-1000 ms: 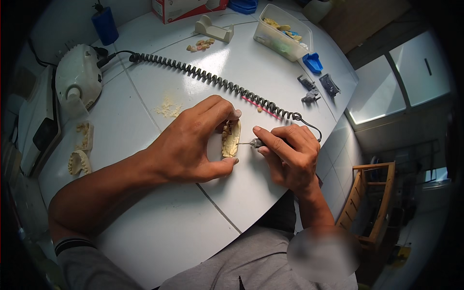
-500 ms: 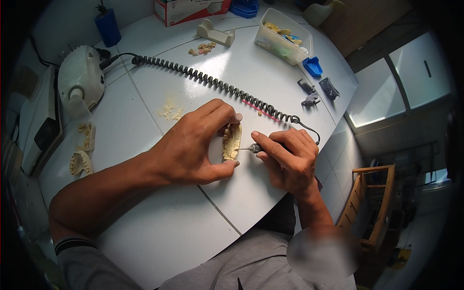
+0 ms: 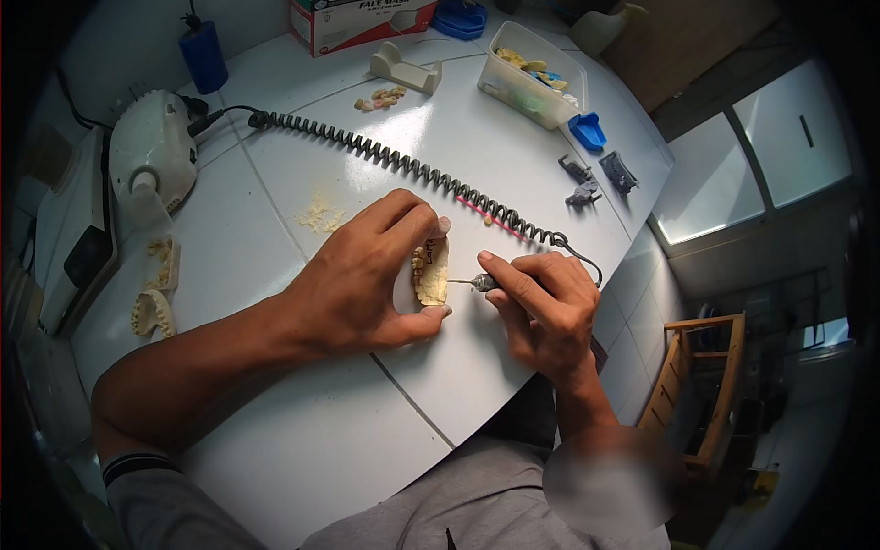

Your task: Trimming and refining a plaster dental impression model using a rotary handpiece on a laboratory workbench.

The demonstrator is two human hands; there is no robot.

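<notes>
My left hand grips a cream plaster dental model end to end between fingers and thumb, with its row of teeth toward the left. My right hand is closed around a metal rotary handpiece, whose thin bit points left at the model's right edge; whether it touches I cannot tell. The handpiece's coiled black cord runs to a white motor unit. Pale shavings lie above my left hand. A thin pink rod lies along the cord.
The white tiled table also bears two plaster models at left, loose teeth, a pale holder, a plastic tub, blue pieces, dark fittings and a blue cylinder. A wooden rack stands right of the table.
My left hand and the model have shifted slightly left and down. My right hand with the handpiece has also moved a little downward. Both grips look the same.
</notes>
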